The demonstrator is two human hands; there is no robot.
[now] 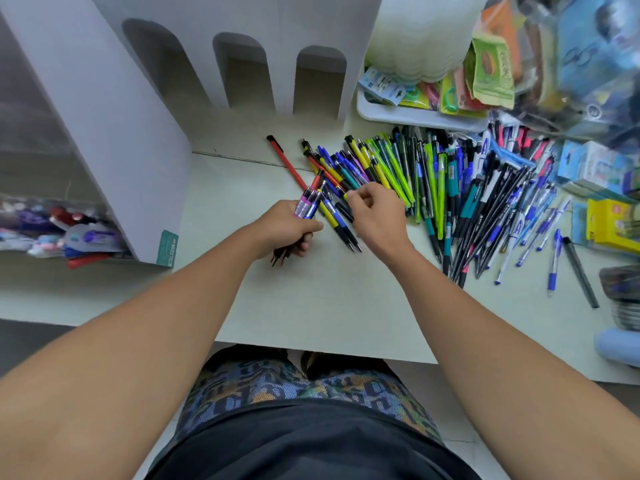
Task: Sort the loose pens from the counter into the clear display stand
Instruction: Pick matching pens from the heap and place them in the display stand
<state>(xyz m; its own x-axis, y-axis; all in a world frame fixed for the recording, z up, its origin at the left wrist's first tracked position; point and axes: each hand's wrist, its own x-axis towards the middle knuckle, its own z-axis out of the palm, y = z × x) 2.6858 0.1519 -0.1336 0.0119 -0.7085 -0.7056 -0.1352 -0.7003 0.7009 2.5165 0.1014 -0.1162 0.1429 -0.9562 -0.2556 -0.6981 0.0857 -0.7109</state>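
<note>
Gripping a bundle of pens [309,203] upright in the left hand [287,227], fingers curled round it; right hand [375,212] just beside, fingers pinching a yellow pen [337,216] at the near edge of the loose pen pile [450,188] spread over the pale bench [311,299]; red pen [286,161] lies apart, left of pile; clear display stand [52,223] far left, pens inside.
</note>
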